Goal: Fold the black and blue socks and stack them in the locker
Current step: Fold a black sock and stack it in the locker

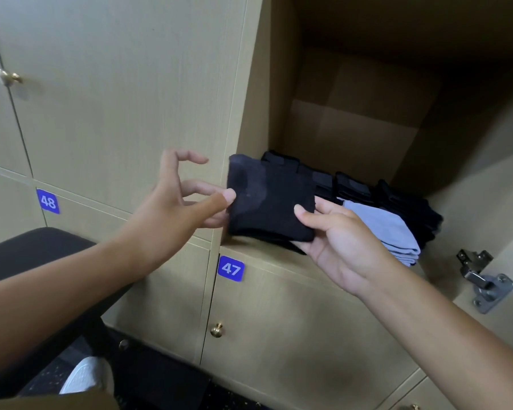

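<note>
Folded black sock held up at the mouth of the open light-wood locker, just above its front lip. Right hand under the sock's right lower corner, thumb curled over the top face and fingers tucked beneath, pinching the fabric. Left hand at the sock's left edge, thumb tip touching the cloth, the other fingers spread apart and loosely bent, two of them raised clear; whether any finger reaches under that edge, hard to tell from this angle. Behind the sock, on the locker floor, a row of folded dark socks running back to the right, with a stack of folded pale blue socks lying against them toward the front right. Metal door hinge fixed on the right side wall. Blue number tag reading 47 on the closed door below, blue tag reading 48 further left. Small brass knob on the lower door, white shoe down at the bottom left.
</note>
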Action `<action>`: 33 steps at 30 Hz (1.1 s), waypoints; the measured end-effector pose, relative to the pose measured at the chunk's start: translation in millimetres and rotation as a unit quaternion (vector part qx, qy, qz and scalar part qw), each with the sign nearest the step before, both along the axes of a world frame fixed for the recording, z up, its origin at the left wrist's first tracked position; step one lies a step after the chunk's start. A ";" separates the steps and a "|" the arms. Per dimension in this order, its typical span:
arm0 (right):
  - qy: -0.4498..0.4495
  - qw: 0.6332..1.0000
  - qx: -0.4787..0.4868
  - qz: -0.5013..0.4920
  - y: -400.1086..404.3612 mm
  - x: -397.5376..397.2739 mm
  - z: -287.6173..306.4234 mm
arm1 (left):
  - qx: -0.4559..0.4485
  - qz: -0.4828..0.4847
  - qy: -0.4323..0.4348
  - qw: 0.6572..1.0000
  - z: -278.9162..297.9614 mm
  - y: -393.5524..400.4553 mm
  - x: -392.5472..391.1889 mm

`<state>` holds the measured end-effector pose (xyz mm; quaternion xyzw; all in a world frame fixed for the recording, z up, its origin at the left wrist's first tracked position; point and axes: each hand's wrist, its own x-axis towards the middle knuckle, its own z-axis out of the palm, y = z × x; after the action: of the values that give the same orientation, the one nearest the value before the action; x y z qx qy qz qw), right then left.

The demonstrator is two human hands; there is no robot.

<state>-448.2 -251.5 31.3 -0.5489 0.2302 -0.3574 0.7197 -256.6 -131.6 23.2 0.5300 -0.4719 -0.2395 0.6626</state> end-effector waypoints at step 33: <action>-0.099 0.993 0.060 0.038 21.3 5.8 4.2 | -0.075 -0.019 0.146 0.986 13.7 -6.4 -37.5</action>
<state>-442.4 -230.2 35.5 -0.4747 0.1580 -0.3677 0.7839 -294.1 -137.9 36.9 0.4296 -0.3966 -0.2908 0.7573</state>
